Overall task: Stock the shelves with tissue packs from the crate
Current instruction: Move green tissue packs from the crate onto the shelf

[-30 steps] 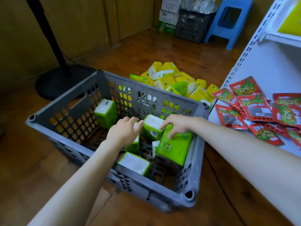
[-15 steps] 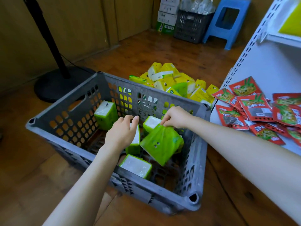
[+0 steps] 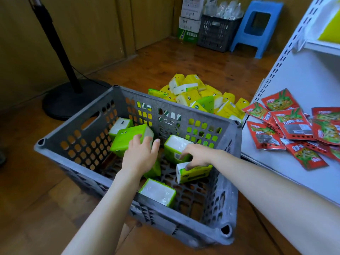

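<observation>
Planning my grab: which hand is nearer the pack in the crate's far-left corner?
Left. Left hand touches the tilted pack beside the corner pack; right hand is farther right.

Left hand (image 3: 140, 157) reaching forward, fingers spread; right hand (image 3: 199, 155) palm down, fingers curled.
</observation>
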